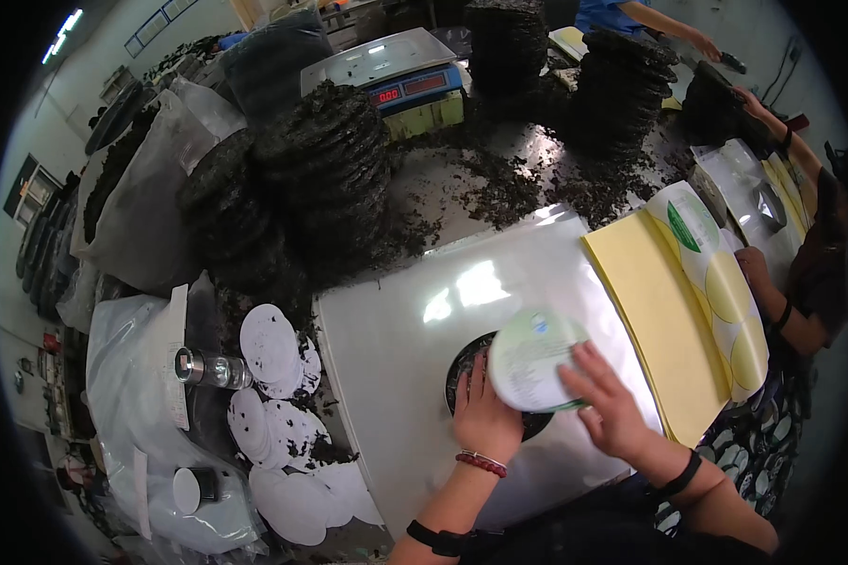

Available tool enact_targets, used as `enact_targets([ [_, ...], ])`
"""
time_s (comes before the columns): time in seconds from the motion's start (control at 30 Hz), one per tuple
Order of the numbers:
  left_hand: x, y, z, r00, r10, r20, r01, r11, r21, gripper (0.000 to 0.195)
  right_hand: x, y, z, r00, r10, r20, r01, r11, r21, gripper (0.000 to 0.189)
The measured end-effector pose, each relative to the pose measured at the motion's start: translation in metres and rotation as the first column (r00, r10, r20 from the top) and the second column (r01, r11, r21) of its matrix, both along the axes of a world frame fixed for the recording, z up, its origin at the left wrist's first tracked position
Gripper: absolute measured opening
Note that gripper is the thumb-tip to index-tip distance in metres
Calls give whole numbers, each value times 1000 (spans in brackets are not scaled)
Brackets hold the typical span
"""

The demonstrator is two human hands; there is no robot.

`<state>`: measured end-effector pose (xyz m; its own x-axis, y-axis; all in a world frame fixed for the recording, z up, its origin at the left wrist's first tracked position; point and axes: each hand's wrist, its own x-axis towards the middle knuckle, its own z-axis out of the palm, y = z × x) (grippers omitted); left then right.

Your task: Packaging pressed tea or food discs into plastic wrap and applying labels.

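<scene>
A round black disc [537, 426], perhaps a wrapped or lidded pack, lies flat on a glossy white sheet [396, 339]. My left hand [486, 417] rests over its left part, fingers spread on top. In my right hand [604, 399] is a round pale green and white label [533, 364] that bears printing. The label is tilted above the disc and hides much of it. My right fingertips lie across its right edge, with the thumb bent below. Whether the label touches the disc I cannot tell.
Yellow backing sheets [657, 311] and a curled label sheet [724, 282] lie at right. Tall stacks of dark pressed discs [332, 169] and a digital scale [378, 63] stand behind. White paper discs [268, 342] and a glass bottle [215, 371] are at left. Co-workers' hands [752, 268] show at right.
</scene>
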<state>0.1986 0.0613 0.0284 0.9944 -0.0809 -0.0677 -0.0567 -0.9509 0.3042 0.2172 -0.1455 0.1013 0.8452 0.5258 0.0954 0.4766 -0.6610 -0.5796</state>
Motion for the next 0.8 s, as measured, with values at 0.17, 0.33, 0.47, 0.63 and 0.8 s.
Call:
enact_targets([
  [0.17,-16,-9,-19,931,195,-309,-359,334,-872,47,-5,43,-16,980,194,-34,-192,905,-380,69],
  [0.33,-19,-8,-12,918,282,-279,-370,359,-857,45,42,64,-10,946,305,-113,-325,881,-344,68],
  [0.47,-32,46,6,932,-362,-14,357,925,-130,48,50,76,-59,947,312,71,-262,883,-389,69],
  [0.63,-45,76,46,856,-469,-216,447,883,-145,56,28,92,-58,886,460,56,-377,785,-492,67],
  [0.8,-12,114,1,941,-278,-191,-14,536,-844,52,33,92,-72,809,587,45,-562,793,-236,64],
])
